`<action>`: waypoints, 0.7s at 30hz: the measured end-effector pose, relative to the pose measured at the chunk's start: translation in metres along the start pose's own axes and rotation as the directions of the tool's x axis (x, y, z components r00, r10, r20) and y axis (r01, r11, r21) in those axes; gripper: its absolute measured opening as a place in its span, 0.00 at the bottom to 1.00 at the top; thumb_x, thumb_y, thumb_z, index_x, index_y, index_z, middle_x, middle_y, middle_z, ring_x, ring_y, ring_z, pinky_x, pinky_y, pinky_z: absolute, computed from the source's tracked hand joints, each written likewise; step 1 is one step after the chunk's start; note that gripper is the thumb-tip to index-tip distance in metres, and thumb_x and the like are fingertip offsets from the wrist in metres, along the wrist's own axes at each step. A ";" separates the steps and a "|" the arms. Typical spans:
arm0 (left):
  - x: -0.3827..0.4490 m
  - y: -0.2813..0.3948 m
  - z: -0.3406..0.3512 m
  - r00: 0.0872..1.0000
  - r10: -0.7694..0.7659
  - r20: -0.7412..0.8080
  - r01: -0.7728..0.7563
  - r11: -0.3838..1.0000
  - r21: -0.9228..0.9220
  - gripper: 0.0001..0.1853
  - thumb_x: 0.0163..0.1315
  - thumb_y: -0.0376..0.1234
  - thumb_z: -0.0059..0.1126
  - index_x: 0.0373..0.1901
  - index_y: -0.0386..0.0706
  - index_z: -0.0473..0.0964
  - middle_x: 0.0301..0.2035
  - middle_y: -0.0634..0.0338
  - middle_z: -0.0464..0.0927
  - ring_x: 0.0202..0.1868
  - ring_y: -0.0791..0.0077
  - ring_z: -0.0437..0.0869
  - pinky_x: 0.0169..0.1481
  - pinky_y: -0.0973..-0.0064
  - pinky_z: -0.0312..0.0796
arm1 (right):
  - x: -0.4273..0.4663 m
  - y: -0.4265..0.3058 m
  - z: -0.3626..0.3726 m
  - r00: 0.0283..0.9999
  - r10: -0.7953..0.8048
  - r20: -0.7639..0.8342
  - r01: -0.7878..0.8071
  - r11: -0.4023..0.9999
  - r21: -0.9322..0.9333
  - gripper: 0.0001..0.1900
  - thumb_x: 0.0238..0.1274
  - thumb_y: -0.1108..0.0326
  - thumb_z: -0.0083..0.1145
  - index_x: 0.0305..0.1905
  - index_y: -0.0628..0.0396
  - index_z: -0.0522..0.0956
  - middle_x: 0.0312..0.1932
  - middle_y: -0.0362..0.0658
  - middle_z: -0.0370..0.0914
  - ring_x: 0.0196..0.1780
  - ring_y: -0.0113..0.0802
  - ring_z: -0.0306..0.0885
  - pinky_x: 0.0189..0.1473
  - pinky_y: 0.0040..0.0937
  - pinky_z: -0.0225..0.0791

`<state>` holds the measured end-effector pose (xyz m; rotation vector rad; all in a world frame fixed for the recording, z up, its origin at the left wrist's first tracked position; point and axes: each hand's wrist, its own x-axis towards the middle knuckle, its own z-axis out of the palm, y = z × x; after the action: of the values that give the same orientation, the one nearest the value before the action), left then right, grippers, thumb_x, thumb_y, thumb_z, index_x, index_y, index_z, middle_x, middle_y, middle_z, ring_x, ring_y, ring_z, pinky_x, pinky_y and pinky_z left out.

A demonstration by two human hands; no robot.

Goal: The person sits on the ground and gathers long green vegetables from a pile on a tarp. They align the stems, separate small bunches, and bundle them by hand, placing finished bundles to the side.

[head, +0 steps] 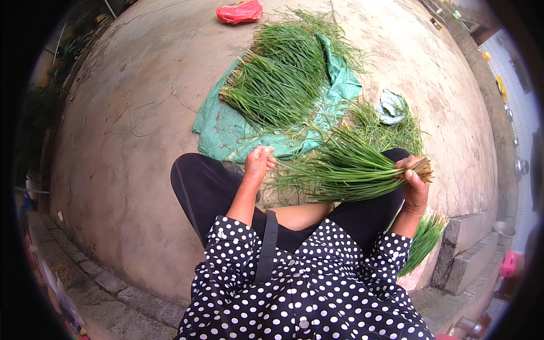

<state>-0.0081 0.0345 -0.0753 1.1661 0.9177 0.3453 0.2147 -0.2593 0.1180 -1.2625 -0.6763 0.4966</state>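
A thick bunch of green chives (pixel 357 170) lies sideways above my right knee. My right hand (pixel 412 174) grips it near the pale root ends, which point right, while the leaf tips spread left. My left hand (pixel 258 163) is above my left shin, its fingers pinched at the tip of a thin leaf that runs towards the bunch. Beyond my legs, a large heap of chives (pixel 280 80) rests on a green plastic sheet (pixel 216 123), with several bundles laid side by side. Another bundle of chives (pixel 425 242) lies by my right hip, partly hidden by my sleeve.
Loose leaf scraps (pixel 378 131) are scattered right of the sheet, with a crumpled pale plastic piece (pixel 391 107) on them. A red plastic bag (pixel 239 11) sits at the far side of the concrete floor (pixel 123 170). Stone steps (pixel 469 250) stand close on the right.
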 end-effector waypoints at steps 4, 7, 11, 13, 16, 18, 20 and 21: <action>-0.002 -0.006 0.003 0.972 0.236 -0.026 -0.200 0.873 0.444 0.17 0.55 0.32 0.61 0.47 0.39 0.76 0.43 0.52 0.79 0.42 0.64 0.82 0.49 0.71 0.73 | -0.046 -0.024 -0.045 0.974 -0.228 0.012 0.227 0.973 0.046 0.11 0.44 0.64 0.67 0.28 0.52 0.73 0.19 0.37 0.65 0.25 0.32 0.66 0.40 0.35 0.63; -0.012 -0.003 0.008 0.987 0.159 0.010 -0.145 0.872 0.468 0.21 0.54 0.30 0.62 0.52 0.40 0.74 0.49 0.51 0.77 0.43 0.65 0.82 0.52 0.70 0.73 | -0.071 -0.026 -0.067 0.964 -0.262 -0.036 0.264 0.959 0.103 0.13 0.43 0.63 0.70 0.27 0.51 0.73 0.18 0.35 0.65 0.24 0.32 0.66 0.46 0.37 0.63; -0.021 0.008 0.016 0.996 0.068 0.061 -0.086 0.930 0.359 0.19 0.57 0.29 0.60 0.52 0.40 0.75 0.46 0.56 0.79 0.47 0.72 0.79 0.52 0.73 0.71 | -0.090 -0.019 -0.080 0.954 -0.295 -0.054 0.299 0.949 0.098 0.14 0.44 0.61 0.72 0.27 0.49 0.73 0.18 0.35 0.66 0.25 0.33 0.68 0.49 0.40 0.64; -0.027 0.012 0.020 0.993 0.072 0.093 -0.096 0.951 0.293 0.16 0.58 0.29 0.59 0.49 0.40 0.76 0.43 0.58 0.80 0.42 0.76 0.80 0.47 0.77 0.71 | -0.094 -0.016 -0.081 0.951 -0.302 -0.069 0.309 0.944 0.113 0.14 0.44 0.61 0.72 0.27 0.49 0.74 0.18 0.35 0.66 0.25 0.33 0.69 0.51 0.41 0.64; -0.036 0.022 0.031 0.984 0.060 0.170 -0.088 0.983 0.163 0.12 0.60 0.29 0.58 0.45 0.39 0.77 0.38 0.62 0.80 0.36 0.82 0.79 0.41 0.82 0.71 | -0.093 -0.014 -0.081 0.947 -0.316 -0.052 0.321 0.938 0.134 0.14 0.44 0.61 0.72 0.26 0.49 0.74 0.18 0.35 0.67 0.25 0.33 0.69 0.52 0.42 0.64; -0.045 0.031 0.047 0.967 0.048 0.249 -0.065 0.996 0.058 0.10 0.61 0.30 0.58 0.43 0.39 0.79 0.34 0.65 0.80 0.33 0.84 0.78 0.40 0.84 0.71 | -0.091 -0.013 -0.080 0.949 -0.310 -0.047 0.314 0.939 0.137 0.14 0.44 0.61 0.72 0.25 0.49 0.74 0.18 0.35 0.67 0.25 0.34 0.70 0.52 0.42 0.65; -0.058 0.042 0.072 0.924 0.040 0.381 -0.041 0.999 -0.005 0.10 0.62 0.32 0.59 0.43 0.38 0.78 0.33 0.65 0.80 0.31 0.85 0.77 0.36 0.86 0.69 | -0.089 -0.013 -0.077 0.952 -0.304 -0.039 0.306 0.940 0.147 0.14 0.43 0.61 0.72 0.25 0.49 0.73 0.17 0.36 0.67 0.25 0.34 0.70 0.52 0.42 0.65; -0.064 0.047 0.088 0.893 0.046 0.449 -0.033 0.999 -0.038 0.10 0.62 0.32 0.59 0.43 0.38 0.78 0.32 0.66 0.79 0.30 0.86 0.76 0.35 0.87 0.69 | -0.088 -0.012 -0.076 0.953 -0.301 -0.033 0.302 0.941 0.149 0.14 0.43 0.61 0.72 0.24 0.49 0.73 0.17 0.36 0.67 0.25 0.34 0.70 0.52 0.42 0.65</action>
<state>0.0304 -0.0451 0.0031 1.1731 0.4803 0.1091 0.2052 -0.3742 0.1016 -0.9942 -0.7933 0.2826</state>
